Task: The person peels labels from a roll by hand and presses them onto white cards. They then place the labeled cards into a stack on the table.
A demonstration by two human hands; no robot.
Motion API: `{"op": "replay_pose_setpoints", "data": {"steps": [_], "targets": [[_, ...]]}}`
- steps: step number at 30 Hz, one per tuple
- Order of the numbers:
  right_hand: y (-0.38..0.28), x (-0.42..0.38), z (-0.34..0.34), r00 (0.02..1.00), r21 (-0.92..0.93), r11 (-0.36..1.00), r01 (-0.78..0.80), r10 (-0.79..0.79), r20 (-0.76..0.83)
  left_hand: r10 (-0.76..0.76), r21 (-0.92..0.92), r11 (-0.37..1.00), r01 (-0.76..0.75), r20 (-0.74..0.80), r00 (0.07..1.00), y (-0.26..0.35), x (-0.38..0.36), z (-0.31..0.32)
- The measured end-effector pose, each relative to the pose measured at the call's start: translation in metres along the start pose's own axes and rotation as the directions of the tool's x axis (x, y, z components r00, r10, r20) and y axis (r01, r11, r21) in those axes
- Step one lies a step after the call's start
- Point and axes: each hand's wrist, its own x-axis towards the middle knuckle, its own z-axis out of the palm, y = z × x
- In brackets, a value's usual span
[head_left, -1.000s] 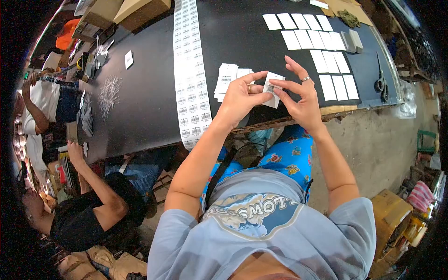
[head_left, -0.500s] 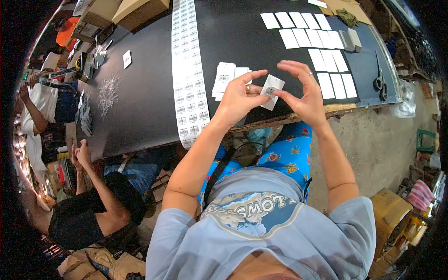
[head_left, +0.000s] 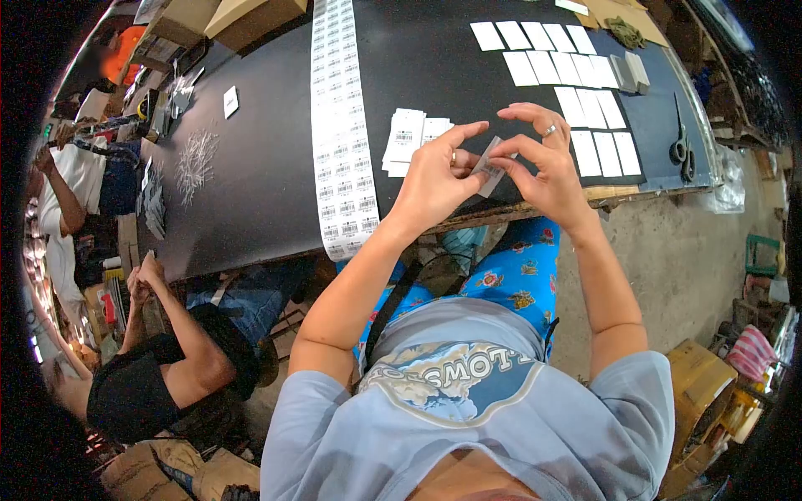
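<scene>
Between my two hands, above the table's front edge, a small hang tag (head_left: 488, 177) is held tilted. My left hand (head_left: 440, 174) pinches it from the left. On its right side, the thumb and fingers of my right hand (head_left: 539, 163) are closed on it too. Left of the tag, a stack of white tags with barcode labels (head_left: 406, 138) lies partly behind my left hand. A long sheet of barcode stickers (head_left: 341, 150) runs across the table. Rows of blank white tags (head_left: 597, 154) lie to the right of my right hand.
Black scissors (head_left: 682, 150) and a block of stacked tags (head_left: 632, 73) lie at the right. A pile of clear plastic fasteners (head_left: 197, 165) and a single tag (head_left: 230, 101) are on the left. Cardboard boxes (head_left: 251, 21) stand behind. A co-worker (head_left: 159, 359) sits at the left.
The tag has turned from facing me to a steeper tilt. My right fingers have closed in on it. The co-worker's hands have come together.
</scene>
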Motion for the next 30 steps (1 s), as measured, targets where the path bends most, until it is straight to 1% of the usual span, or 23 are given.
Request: {"op": "replay_pose_setpoints", "data": {"steps": [2,4,5,7,14,16,20,22,25,26,28,29,30], "targets": [[0.001,-0.001,0.001,1.000,-0.011,1.000,-0.006,0.006,0.011,0.013,-0.012,1.000,-0.013,-0.004,1.000,-0.002,0.000,0.001],[0.002,-0.004,0.002,0.996,0.040,0.996,-0.081,0.080,0.038,0.027,-0.024,0.999,-0.027,-0.007,1.000,-0.004,0.000,0.002],[0.001,-0.004,0.002,0.996,0.040,0.996,-0.082,0.080,0.038,0.025,-0.043,0.999,-0.025,0.003,1.000,-0.004,0.000,0.002],[0.002,-0.005,0.001,0.990,0.058,0.990,-0.130,0.126,0.065,0.023,-0.062,0.998,-0.022,0.014,1.000,-0.004,0.000,0.002],[0.005,-0.007,0.003,0.986,0.086,0.984,-0.158,0.154,0.058,0.001,-0.061,0.998,0.000,0.012,1.000,0.002,-0.002,0.003],[0.005,-0.008,0.003,0.985,0.107,0.979,-0.171,0.169,0.029,-0.004,-0.048,0.999,0.005,0.017,1.000,0.003,-0.002,0.003],[0.008,-0.011,0.004,0.986,0.093,0.981,-0.169,0.169,0.000,0.021,-0.057,0.998,-0.020,0.030,0.999,0.001,-0.001,0.003],[0.010,-0.012,0.006,0.990,0.060,0.990,-0.128,0.131,-0.051,0.025,-0.061,0.998,-0.023,0.030,0.999,0.000,-0.001,0.003],[0.012,-0.015,0.007,0.991,0.049,0.995,-0.088,0.092,-0.095,0.028,-0.079,0.997,-0.025,0.039,0.999,0.000,0.000,0.003],[0.010,-0.013,0.007,0.991,0.049,0.995,-0.088,0.092,-0.095,0.012,-0.059,0.998,-0.009,0.050,0.999,0.001,0.000,0.003],[0.004,-0.009,0.005,0.979,0.104,0.983,-0.152,0.164,-0.121,-0.004,-0.040,0.999,0.006,0.061,0.998,0.003,0.000,0.002],[0.007,-0.010,0.006,0.979,0.103,0.983,-0.152,0.165,-0.122,-0.009,-0.045,0.999,0.012,0.066,0.998,0.004,-0.001,0.003],[0.013,-0.010,0.008,0.982,0.212,0.964,-0.159,0.177,-0.070,-0.015,-0.051,0.999,0.019,0.071,0.997,0.005,0.000,0.003]]}}
